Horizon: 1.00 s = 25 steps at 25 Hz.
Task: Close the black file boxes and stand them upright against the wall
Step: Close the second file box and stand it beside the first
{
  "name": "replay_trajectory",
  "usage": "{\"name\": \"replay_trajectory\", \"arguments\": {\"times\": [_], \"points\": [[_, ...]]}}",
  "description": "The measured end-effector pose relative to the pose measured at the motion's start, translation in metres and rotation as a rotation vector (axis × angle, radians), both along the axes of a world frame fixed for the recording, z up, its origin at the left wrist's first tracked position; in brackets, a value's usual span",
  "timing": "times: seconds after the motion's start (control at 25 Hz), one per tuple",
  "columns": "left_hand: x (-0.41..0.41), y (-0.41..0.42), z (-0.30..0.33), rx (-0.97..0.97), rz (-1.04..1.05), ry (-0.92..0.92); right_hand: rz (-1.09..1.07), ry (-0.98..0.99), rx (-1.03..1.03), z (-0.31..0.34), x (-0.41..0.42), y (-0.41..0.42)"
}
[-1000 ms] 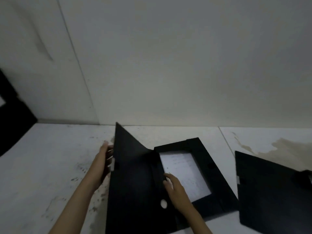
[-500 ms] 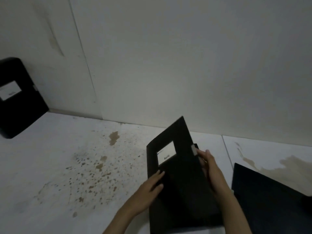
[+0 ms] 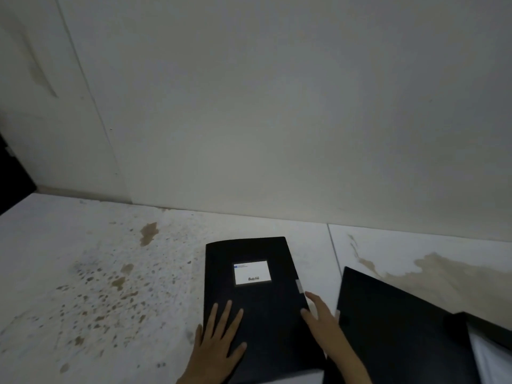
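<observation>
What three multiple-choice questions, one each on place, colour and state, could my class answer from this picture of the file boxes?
1. Where does the left hand rest?
A. flat on the closed file box
B. on the wall
C. on the stained floor

2. What colour is the label on that box's cover?
A. red
B. white
C. green

3. How is that box now?
A. open, papers showing
B. upright against the wall
C. closed, lying flat

Answers: 1 A, palm and fingers spread on the cover; 2 B, a pale rectangle on black; 3 C, cover down, on the floor short of the wall.
</observation>
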<state>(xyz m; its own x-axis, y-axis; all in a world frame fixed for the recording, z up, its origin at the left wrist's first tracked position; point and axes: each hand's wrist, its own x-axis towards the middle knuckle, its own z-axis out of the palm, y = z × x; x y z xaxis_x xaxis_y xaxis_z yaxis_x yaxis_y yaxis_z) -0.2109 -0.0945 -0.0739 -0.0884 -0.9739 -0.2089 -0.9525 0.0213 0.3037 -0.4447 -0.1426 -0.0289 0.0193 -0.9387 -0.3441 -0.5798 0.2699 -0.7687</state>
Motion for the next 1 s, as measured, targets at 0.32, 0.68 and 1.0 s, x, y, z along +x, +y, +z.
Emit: {"name": "replay_trajectory", "arguments": {"times": [0.32, 0.68, 1.0], "points": [[-0.008, 0.002, 0.0, -0.231, 0.095, -0.079, 0.22, 0.593, -0.056, -0.023, 0.032, 0.002], [-0.007, 0.006, 0.002, 0.044, 0.322, 0.398, 0.048, 0.366, -0.098, -0.019, 0.034, 0.016], [0.065, 0.015, 0.047, -0.006, 0.953, 1.155, 0.021, 0.042, -0.041, -0.011, 0.084, 0.032]]}}
